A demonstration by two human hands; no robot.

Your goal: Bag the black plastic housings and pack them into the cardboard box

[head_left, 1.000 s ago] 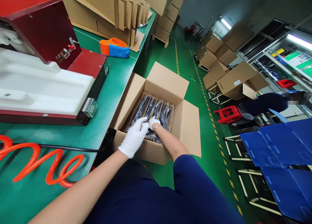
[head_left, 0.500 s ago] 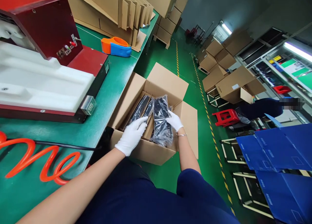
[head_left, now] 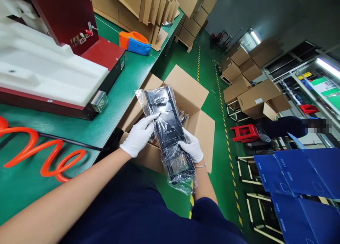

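A long black plastic part [head_left: 168,125] in a clear plastic bag is held tilted above an open cardboard box [head_left: 192,91]. My right hand [head_left: 191,145], in a white glove, grips its right edge with the thumb across the front. At the left edge, my gloved left hand [head_left: 139,135] holds the bag, its index finger lying on the part's face. Inside the box, another bagged item [head_left: 183,117] shows beside cardboard dividers; the held part hides most of the rest.
On the green table [head_left: 132,77] at left stand a red and white machine [head_left: 79,77], an orange and blue tape dispenser [head_left: 135,43] and folded cardboard [head_left: 159,10]. An orange coiled hose [head_left: 53,159] lies nearer. Across the aisle are a seated person [head_left: 284,126], a red stool [head_left: 245,133] and blue panels [head_left: 300,173].
The bagged black part has risen out of the box toward me and turned its inner face up. My left hand has moved from the box's contents to the part's left edge.
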